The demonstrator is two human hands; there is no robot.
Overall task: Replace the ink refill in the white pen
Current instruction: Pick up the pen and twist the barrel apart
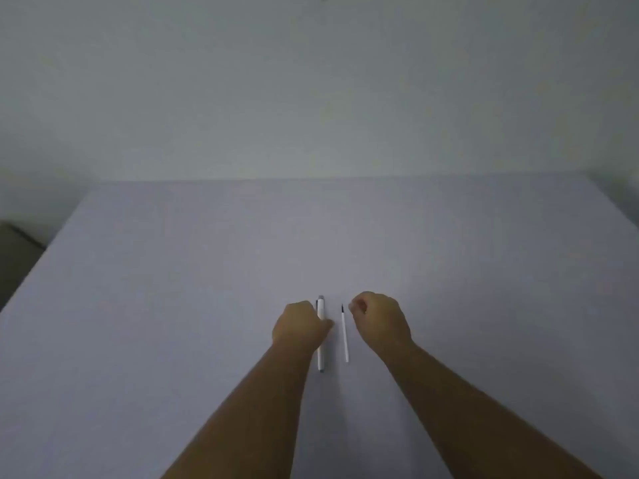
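Note:
The white pen lies on the table, pointing away from me, with a grey clip end at the far side. My left hand rests over its middle, fingers curled and thumb pressed across the barrel. Just to the right lies a thin white ink refill, dark tip at the far end, parallel to the pen. My right hand hovers beside the refill's far end in a loose fist. It does not touch the refill and nothing shows in it.
A pale lilac table fills the view and ends at a plain wall behind. Its left edge drops off to a dark floor area. Both bare forearms reach in from the bottom.

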